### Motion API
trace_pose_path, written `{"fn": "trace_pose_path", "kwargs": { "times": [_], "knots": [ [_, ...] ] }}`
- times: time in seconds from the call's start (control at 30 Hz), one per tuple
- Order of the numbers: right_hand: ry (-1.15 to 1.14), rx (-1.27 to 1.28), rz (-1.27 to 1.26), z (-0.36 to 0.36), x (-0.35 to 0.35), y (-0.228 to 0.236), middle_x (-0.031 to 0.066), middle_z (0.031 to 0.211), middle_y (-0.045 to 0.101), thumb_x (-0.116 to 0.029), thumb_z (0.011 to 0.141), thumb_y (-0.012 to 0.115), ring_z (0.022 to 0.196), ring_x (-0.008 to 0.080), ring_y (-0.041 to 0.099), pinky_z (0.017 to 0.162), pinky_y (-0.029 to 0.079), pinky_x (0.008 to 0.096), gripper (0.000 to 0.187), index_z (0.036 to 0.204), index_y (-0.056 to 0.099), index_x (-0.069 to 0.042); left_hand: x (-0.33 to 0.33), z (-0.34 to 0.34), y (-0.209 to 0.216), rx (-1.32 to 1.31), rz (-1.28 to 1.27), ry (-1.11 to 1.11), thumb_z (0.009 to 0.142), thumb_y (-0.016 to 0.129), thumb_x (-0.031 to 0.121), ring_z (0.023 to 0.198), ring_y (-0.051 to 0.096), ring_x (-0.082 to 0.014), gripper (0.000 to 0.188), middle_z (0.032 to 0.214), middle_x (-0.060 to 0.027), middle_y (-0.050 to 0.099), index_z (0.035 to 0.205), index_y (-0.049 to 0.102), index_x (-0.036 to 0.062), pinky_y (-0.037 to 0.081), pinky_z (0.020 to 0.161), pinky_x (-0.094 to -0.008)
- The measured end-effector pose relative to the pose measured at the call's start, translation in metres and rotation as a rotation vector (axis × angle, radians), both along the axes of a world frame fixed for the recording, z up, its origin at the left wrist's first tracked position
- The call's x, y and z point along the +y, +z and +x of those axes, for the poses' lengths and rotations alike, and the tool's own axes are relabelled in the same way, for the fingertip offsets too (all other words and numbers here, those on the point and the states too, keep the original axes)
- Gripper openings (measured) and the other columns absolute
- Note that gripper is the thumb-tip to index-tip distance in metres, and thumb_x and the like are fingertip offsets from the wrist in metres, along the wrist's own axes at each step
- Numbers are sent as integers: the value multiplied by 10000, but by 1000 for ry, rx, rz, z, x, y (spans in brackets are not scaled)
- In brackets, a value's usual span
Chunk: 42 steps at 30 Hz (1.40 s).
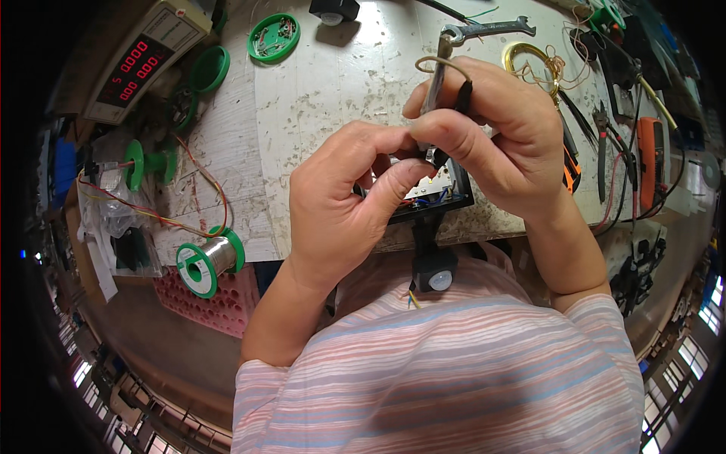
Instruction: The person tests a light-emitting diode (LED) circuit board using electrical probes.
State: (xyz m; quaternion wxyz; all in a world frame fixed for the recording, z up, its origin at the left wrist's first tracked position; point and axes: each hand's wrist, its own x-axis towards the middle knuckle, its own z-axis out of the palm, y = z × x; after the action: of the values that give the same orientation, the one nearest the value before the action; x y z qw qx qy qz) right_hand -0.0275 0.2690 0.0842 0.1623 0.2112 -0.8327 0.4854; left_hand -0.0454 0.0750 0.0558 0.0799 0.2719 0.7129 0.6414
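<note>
My left hand (340, 189) is closed, its thumb and forefinger pinching at a small dark part that I cannot make out. Meeting it fingertip to fingertip, my right hand (499, 136) grips a slim metal tool (435, 87) that points up and away from me. A beige wire (446, 60) loops around the tool and runs into a black sleeve (463, 97) at the right fingers. Below the hands sits an open black housing (460, 198) with a pale board and coloured wires inside, partly hidden. A black sensor head with a white dome (440, 281) hangs from its near side.
An open-end wrench (495, 29) lies beyond my right hand. Solder spool (219, 256), green spool (140, 165), green dish of small parts (274, 38) and digital display unit (144, 60) stand left. Brass-coloured coil (522, 57), pliers (602, 129) and orange meter (649, 163) are right.
</note>
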Motion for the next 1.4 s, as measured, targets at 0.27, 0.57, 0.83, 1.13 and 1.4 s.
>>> {"fn": "trace_pose_path", "kwargs": {
  "times": [0.27,0.57,0.83,1.13,1.4],
  "knots": [
    [-78,-227,-304,9,-5,-12,3,869,650,-174,953,659,610,7,493,506,374,162,193,993,660,15,14,5,2,-313,146,61,839,741,38,713,642,-90,131,828,-37,680,959,689,31,497,587,-232],
    [-220,-403,-363,12,-11,-7,4,900,645,-112,944,671,769,40,585,640,464,165,251,1152,603,11,16,4,2,-32,-43,-19,784,792,51,641,649,-119,212,844,-56,687,958,673,31,515,564,-231],
    [88,-534,-719,15,1,-10,58,1009,648,-38,894,698,948,122,628,836,531,253,423,1284,561,52,16,3,7,-60,-44,92,793,777,39,682,679,-118,218,856,-65,684,977,664,10,544,603,-239],
    [-113,-125,-647,34,10,-32,107,962,607,-118,973,613,701,111,586,625,505,222,187,1086,568,24,1,6,1,-205,27,99,853,718,37,808,699,-129,213,926,-72,695,1042,633,-10,562,706,-252],
    [-212,-170,-800,55,7,-60,74,975,634,-87,981,571,805,81,610,707,553,215,134,1084,544,-3,-13,8,-10,-125,-117,144,836,719,2,833,686,-131,194,936,-72,702,1008,633,-15,542,748,-252]
  ]
}}
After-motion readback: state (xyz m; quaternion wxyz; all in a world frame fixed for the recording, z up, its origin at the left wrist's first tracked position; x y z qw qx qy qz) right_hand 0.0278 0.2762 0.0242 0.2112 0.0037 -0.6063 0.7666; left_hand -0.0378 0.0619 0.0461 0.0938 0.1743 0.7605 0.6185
